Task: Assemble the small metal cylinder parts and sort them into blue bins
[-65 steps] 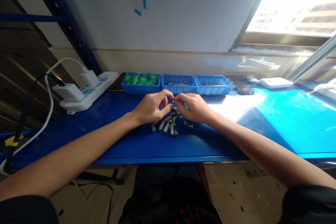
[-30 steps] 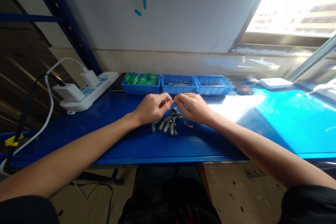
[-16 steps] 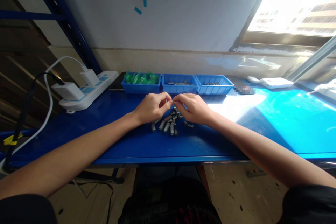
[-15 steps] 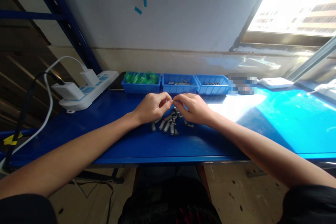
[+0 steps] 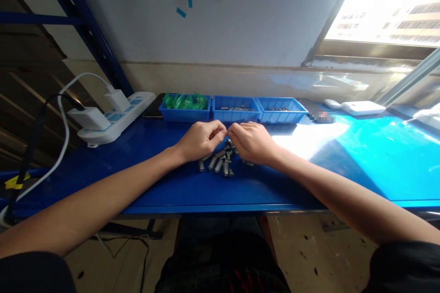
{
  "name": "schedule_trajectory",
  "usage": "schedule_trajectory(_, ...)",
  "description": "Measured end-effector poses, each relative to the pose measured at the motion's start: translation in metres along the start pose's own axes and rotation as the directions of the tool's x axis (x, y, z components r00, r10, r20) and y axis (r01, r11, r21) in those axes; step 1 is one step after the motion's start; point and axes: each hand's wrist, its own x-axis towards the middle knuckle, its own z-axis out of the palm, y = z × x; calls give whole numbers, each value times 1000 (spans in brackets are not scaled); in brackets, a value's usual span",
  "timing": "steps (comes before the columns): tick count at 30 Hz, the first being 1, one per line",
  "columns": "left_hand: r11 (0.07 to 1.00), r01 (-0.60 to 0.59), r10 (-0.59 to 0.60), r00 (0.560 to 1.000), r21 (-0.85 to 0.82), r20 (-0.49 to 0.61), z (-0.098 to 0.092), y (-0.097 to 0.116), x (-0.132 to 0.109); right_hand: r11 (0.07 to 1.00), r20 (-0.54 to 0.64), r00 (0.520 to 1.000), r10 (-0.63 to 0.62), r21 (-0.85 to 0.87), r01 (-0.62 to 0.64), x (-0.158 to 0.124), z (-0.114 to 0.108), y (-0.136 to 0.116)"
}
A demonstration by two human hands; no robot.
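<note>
My left hand (image 5: pixel 201 139) and my right hand (image 5: pixel 252 142) meet at their fingertips just above the blue table (image 5: pixel 165 192). Both are closed in a pinch. Whatever sits between the fingertips is too small and too covered to make out. Under and in front of them lies a loose pile of metal parts: several silver cylinders (image 5: pixel 219 165), which look like threaded sleeves or standoffs, and short screws (image 5: pixel 231 172). The right hand partly covers a few small pieces on the pile's right side.
Three blue bins stand along the back: one with green plastic bags (image 5: pixel 185 102), a middle bin (image 5: pixel 235 116) and a right bin (image 5: pixel 283 116) with small metal parts. A white power strip (image 5: pixel 103 132) lies left. A white device (image 5: pixel 362 108) and a partly blurred dark object (image 5: pixel 319 112) lie right.
My right hand has rolled inward, its fingers curling tighter at the fingertips and hiding more of the small parts on the right. My left hand has hardly moved.
</note>
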Motion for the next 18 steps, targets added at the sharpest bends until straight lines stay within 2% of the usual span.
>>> schedule_trajectory(18, 999, -44, 44, 999, -22, 16, 0, 0, 0, 991, 37, 999, 15, 133, -20, -1, 3, 1)
